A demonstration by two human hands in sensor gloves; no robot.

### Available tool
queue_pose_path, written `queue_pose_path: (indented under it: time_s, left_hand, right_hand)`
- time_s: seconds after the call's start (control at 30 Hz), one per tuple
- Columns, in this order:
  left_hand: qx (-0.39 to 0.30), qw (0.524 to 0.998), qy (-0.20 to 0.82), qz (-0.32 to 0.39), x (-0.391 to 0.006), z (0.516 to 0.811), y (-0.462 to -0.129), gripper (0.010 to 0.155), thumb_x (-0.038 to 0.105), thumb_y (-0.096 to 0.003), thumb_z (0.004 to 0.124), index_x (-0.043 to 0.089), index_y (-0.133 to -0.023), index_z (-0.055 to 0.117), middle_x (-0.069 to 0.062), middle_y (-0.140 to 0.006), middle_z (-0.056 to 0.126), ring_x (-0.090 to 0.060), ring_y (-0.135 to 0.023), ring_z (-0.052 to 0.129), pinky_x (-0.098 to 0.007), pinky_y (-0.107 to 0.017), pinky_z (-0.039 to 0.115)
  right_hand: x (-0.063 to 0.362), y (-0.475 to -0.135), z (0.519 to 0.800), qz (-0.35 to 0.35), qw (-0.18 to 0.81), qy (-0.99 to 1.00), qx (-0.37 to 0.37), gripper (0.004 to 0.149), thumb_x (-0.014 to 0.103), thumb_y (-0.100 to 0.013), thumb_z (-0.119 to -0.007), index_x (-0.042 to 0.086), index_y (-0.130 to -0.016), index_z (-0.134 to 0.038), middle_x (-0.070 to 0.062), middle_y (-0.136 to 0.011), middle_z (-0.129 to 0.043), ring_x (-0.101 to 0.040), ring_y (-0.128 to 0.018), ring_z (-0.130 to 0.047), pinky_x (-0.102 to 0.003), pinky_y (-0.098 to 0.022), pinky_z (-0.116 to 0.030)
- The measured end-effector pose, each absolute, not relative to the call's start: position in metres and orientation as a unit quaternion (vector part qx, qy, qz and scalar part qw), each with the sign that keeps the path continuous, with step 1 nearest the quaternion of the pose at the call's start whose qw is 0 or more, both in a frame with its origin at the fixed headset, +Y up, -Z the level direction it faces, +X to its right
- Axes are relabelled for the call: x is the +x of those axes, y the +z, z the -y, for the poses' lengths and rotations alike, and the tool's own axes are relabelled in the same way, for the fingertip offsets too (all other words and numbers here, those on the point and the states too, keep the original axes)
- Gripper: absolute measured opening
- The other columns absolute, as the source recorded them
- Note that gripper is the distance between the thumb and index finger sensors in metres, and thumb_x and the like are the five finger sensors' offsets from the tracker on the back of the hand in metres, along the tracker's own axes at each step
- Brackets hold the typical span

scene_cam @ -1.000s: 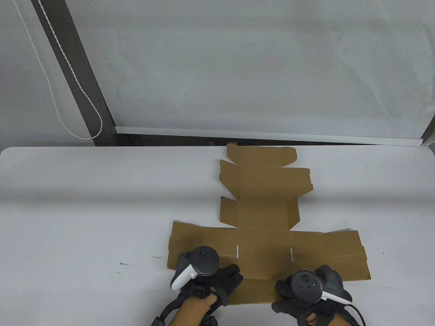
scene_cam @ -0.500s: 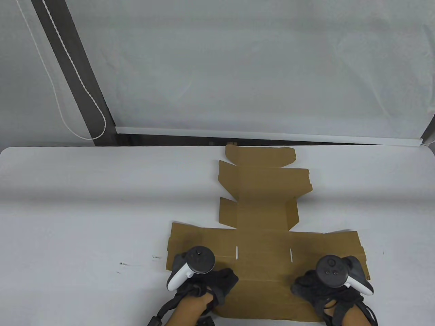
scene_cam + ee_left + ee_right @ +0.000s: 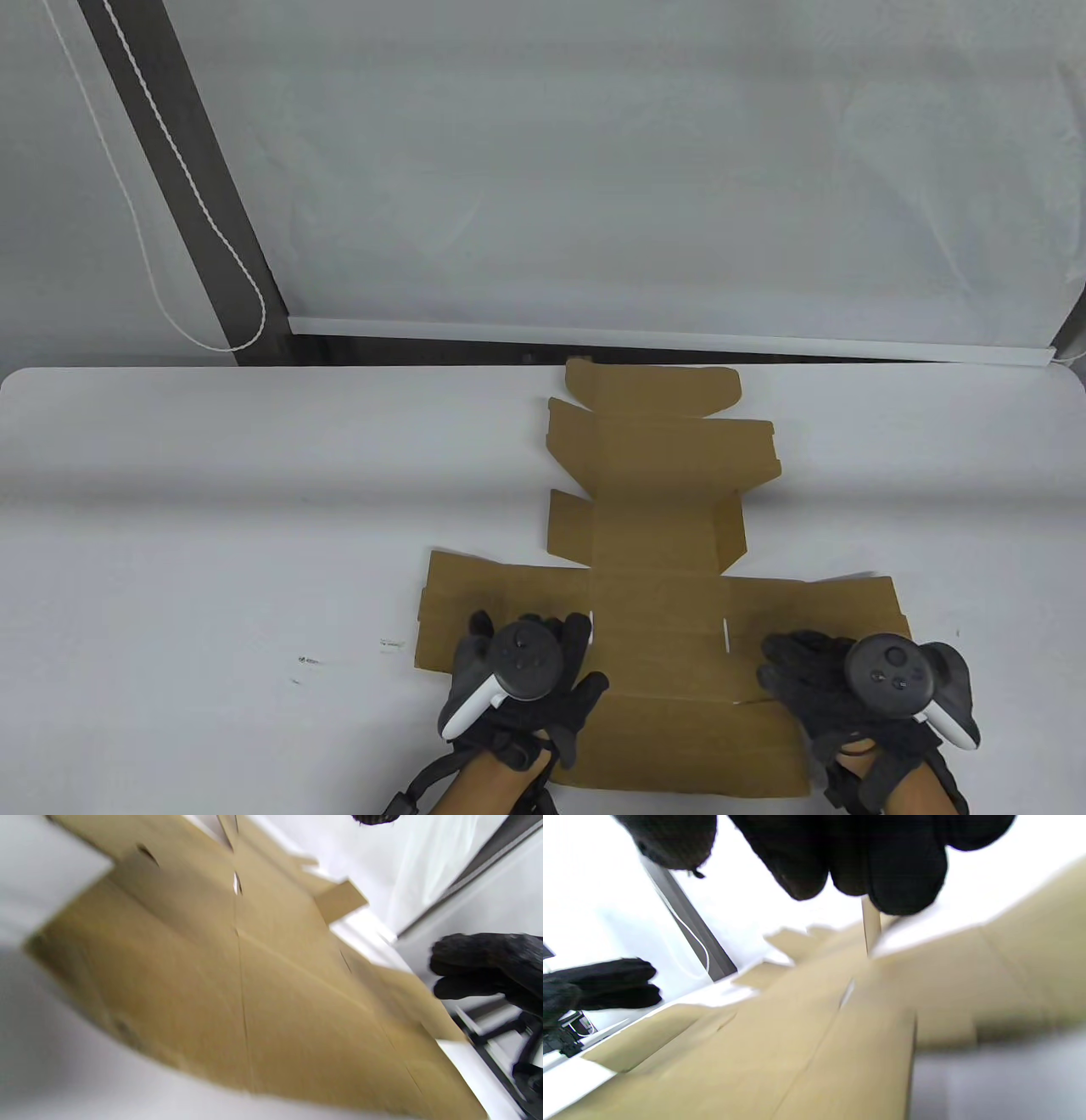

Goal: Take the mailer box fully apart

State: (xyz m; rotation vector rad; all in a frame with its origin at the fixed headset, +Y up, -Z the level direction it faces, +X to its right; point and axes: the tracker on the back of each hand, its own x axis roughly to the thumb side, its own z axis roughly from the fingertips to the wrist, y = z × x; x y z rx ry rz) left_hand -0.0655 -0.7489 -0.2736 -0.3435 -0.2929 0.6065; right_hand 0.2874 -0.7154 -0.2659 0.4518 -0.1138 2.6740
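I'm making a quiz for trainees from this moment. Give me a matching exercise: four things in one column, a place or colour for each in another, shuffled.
1. left hand
2. right hand
3. mailer box
4. cord

a. brown, unfolded on the table
b. over the box's near-left panel
c. white, hanging at the far left
d. over the box's near-right panel

Pairs: 1-b, 2-d, 3-a, 4-c

Brown cardboard mailer box [image 3: 662,543], unfolded nearly flat on table, right-of-centre.

A white bench [image 3: 212,526] filled the lower half of the frame; a flattened brown cardboard box [image 3: 662,509] lay on it, right of centre.
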Motion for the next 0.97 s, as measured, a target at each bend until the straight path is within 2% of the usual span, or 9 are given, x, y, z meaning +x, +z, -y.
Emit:
queue_pose_path:
  time_s: [0.07, 0.13, 0.33, 0.43, 0.5, 0.57, 0.67, 0.97]
  left_hand:
    - [-0.123, 0.937, 0.304, 0.122, -0.078, 0.743, -0.274, 0.076, 0.048, -0.0587, 0.063, 0.028, -0.114, 0.015, -0.012, -0.122, 0.002, -0.030, -0.105, -0.015, -0.054, -0.052, -0.036]
    - [-0.102, 0.935, 0.321, 0.111, -0.087, 0.741, -0.277, 0.076, 0.047, -0.0586, 0.063, 0.028, -0.114, 0.015, -0.012, -0.121, 0.000, -0.030, -0.105, -0.016, -0.055, -0.054, -0.034]
    - [-0.146, 0.930, 0.324, 0.095, -0.091, 0.749, -0.280, 0.077, 0.049, -0.0594, 0.061, 0.026, -0.114, 0.012, -0.014, -0.119, -0.005, -0.032, -0.102, -0.019, -0.057, -0.054, -0.031]
    - [-0.183, 0.932, 0.293, 0.106, -0.079, 0.754, -0.279, 0.078, 0.051, -0.0602, 0.058, 0.028, -0.113, 0.006, -0.009, -0.117, -0.014, -0.030, -0.100, -0.024, -0.058, -0.054, -0.031]
    - [-0.185, 0.938, 0.268, 0.117, -0.070, 0.753, -0.278, 0.078, 0.052, -0.0603, 0.058, 0.029, -0.112, 0.004, -0.005, -0.115, -0.018, -0.029, -0.099, -0.027, -0.057, -0.053, -0.031]
    - [-0.177, 0.944, 0.251, 0.122, -0.065, 0.751, -0.276, 0.078, 0.052, -0.0601, 0.057, 0.031, -0.112, 0.002, -0.004, -0.114, -0.020, -0.028, -0.099, -0.028, -0.057, -0.053, -0.032]
    - [-0.174, 0.945, 0.246, 0.127, -0.062, 0.750, -0.274, 0.081, 0.053, -0.0599, 0.057, 0.025, -0.111, 0.000, -0.004, -0.115, -0.019, -0.028, -0.099, -0.028, -0.057, -0.054, -0.031]
    - [-0.217, 0.934, 0.261, 0.109, -0.067, 0.758, -0.278, 0.082, 0.053, -0.0602, 0.057, 0.022, -0.111, 0.000, -0.006, -0.114, -0.019, -0.030, -0.098, -0.027, -0.058, -0.055, -0.029]
  right_hand:
    - [0.285, -0.261, 0.709, 0.093, 0.187, 0.965, 0.160, 0.062, 0.052, -0.054, -0.072, 0.012, -0.101, -0.072, -0.027, -0.104, -0.066, -0.044, -0.082, -0.079, -0.066, -0.067, -0.053]
    - [0.283, -0.259, 0.707, 0.123, 0.194, 0.959, 0.164, 0.063, 0.052, -0.054, -0.072, 0.012, -0.102, -0.071, -0.026, -0.107, -0.063, -0.045, -0.086, -0.076, -0.067, -0.070, -0.048]
    - [0.282, -0.259, 0.711, 0.115, 0.174, 0.963, 0.168, 0.062, 0.052, -0.054, -0.072, 0.013, -0.102, -0.071, -0.025, -0.113, -0.054, -0.047, -0.094, -0.066, -0.068, -0.074, -0.039]
    - [0.284, -0.257, 0.710, 0.122, 0.167, 0.965, 0.160, 0.063, 0.052, -0.054, -0.071, 0.014, -0.104, -0.068, -0.023, -0.116, -0.048, -0.048, -0.098, -0.058, -0.067, -0.076, -0.033]
    - [0.284, -0.255, 0.709, 0.127, 0.162, 0.966, 0.158, 0.063, 0.052, -0.054, -0.071, 0.015, -0.106, -0.066, -0.023, -0.117, -0.045, -0.049, -0.101, -0.054, -0.068, -0.077, -0.030]
    - [0.284, -0.254, 0.710, 0.112, 0.158, 0.968, 0.157, 0.064, 0.053, -0.055, -0.070, 0.016, -0.107, -0.064, -0.022, -0.118, -0.043, -0.049, -0.103, -0.051, -0.068, -0.077, -0.028]
    - [0.283, -0.253, 0.710, 0.109, 0.159, 0.969, 0.158, 0.065, 0.053, -0.055, -0.070, 0.016, -0.107, -0.063, -0.023, -0.118, -0.043, -0.049, -0.103, -0.051, -0.068, -0.077, -0.028]
    - [0.280, -0.260, 0.723, 0.037, 0.169, 0.972, 0.160, 0.063, 0.052, -0.055, -0.069, 0.012, -0.104, -0.069, -0.025, -0.115, -0.050, -0.051, -0.100, -0.055, -0.069, -0.077, -0.028]
